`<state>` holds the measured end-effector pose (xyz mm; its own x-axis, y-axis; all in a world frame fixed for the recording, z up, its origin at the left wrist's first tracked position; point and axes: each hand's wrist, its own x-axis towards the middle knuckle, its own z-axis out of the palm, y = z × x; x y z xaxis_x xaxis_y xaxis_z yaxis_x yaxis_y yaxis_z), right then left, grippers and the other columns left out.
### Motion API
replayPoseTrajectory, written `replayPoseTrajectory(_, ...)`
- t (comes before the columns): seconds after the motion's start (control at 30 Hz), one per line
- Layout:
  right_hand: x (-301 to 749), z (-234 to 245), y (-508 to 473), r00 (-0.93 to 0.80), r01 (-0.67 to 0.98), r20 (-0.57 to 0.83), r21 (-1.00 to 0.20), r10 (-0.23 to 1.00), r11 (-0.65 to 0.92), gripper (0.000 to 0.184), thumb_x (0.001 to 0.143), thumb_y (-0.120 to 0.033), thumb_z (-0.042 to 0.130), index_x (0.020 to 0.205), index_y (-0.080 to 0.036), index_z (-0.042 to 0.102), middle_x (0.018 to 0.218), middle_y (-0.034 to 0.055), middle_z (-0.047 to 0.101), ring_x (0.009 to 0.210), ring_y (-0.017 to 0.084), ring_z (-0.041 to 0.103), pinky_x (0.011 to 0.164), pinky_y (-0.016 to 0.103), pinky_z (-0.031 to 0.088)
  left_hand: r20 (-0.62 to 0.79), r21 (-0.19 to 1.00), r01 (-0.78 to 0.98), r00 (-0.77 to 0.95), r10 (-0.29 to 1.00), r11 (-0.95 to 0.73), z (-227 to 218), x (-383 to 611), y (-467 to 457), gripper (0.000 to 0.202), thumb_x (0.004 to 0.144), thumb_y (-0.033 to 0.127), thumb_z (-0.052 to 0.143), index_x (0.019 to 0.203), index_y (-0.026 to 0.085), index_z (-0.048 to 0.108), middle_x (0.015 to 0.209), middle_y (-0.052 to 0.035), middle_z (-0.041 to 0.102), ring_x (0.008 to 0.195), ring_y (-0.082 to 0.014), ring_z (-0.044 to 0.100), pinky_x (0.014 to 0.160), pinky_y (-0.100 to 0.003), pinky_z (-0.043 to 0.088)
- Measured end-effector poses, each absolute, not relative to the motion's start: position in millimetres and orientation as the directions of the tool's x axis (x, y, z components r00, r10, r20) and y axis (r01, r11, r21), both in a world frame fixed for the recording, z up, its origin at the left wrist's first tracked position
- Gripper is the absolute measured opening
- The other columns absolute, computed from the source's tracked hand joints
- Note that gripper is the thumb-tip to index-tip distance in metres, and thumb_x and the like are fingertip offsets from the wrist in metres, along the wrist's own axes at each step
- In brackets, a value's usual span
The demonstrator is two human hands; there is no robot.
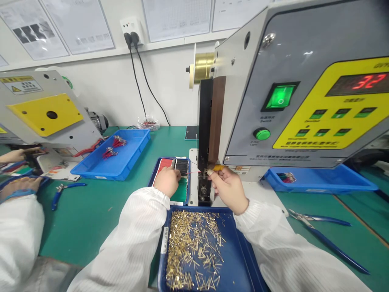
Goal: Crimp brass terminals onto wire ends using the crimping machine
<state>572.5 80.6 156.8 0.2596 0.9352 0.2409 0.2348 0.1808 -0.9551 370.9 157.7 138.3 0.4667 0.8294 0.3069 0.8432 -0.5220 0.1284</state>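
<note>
My left hand (167, 180) is closed over a small blue tray (150, 182) of red, black and green wires. A thin red wire (194, 172) runs from its fingertips to the working head (204, 180) of the grey machine. My right hand (229, 187) is closed at the other side of that head, its thumb and forefinger pinched by a yellow-handled tool (218, 167). The tool's tip is too small to make out. Below both hands, a dark blue tray (240, 251) holds many loose brass pins (191, 247).
A lit switch (279, 96) and red display are on the machine (255, 48). Blue-handled pliers (325, 235) lie right. Blue bins (133, 156) with wire bundles stand either side. At left, a co-worker's hands (22, 186) are near another machine (45, 109) and small cutters (60, 190).
</note>
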Motion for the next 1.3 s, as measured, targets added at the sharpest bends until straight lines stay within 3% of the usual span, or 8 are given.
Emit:
replayPoseTrajectory(0.2, 573, 155, 81, 0.262, 0.223, 0.244, -0.957, 0.934, 0.187, 0.026, 0.081, -0.042, 0.059, 0.068, -0.021, 0.053, 0.050, -0.0037, 0.053, 0.046, 0.013, 0.052, 0.044, 0.027, 0.041, 0.324, 0.078, 0.861, 0.455, 0.829, -0.503, 141, 373, 157, 0.019, 0.081, 0.012, 0.054, 0.065, 0.019, 0.062, 0.067, -0.0068, 0.058, 0.069, -0.0216, 0.053, 0.062, -0.032, 0.037)
replayPoseTrajectory(0.43, 572, 159, 79, 0.273, 0.173, 0.206, -0.971, 0.940, 0.162, 0.028, 0.081, -0.045, 0.059, 0.069, -0.021, 0.052, 0.048, -0.0051, 0.051, 0.040, 0.012, 0.047, 0.041, 0.026, 0.040, 0.659, 0.201, 0.736, 0.388, 0.645, -0.647, 160, 389, 141, 0.014, 0.086, 0.010, 0.047, 0.080, 0.018, 0.057, 0.081, -0.0066, 0.060, 0.081, -0.0220, 0.051, 0.071, -0.034, 0.040)
replayPoseTrajectory(0.67, 575, 158, 81, 0.212, 0.190, 0.199, -0.969, 0.957, 0.159, 0.033, 0.080, -0.050, 0.058, 0.067, -0.021, 0.053, 0.046, -0.0053, 0.049, 0.038, 0.011, 0.045, 0.040, 0.025, 0.039, 0.768, 0.176, 0.594, 0.415, 0.487, -0.785, 158, 396, 130, 0.018, 0.090, 0.012, 0.043, 0.093, 0.019, 0.059, 0.090, -0.0062, 0.061, 0.087, -0.0190, 0.051, 0.076, -0.033, 0.042)
replayPoseTrajectory(1.3, 575, 157, 83, 0.202, 0.173, 0.217, -0.968, 0.955, 0.184, 0.031, 0.080, -0.048, 0.059, 0.067, -0.021, 0.053, 0.046, -0.0055, 0.049, 0.037, 0.011, 0.044, 0.039, 0.025, 0.038, 0.769, 0.149, 0.576, 0.443, 0.461, -0.804, 161, 398, 127, 0.023, 0.089, 0.009, 0.041, 0.094, 0.019, 0.061, 0.089, -0.0065, 0.063, 0.085, -0.0190, 0.051, 0.075, -0.033, 0.041)
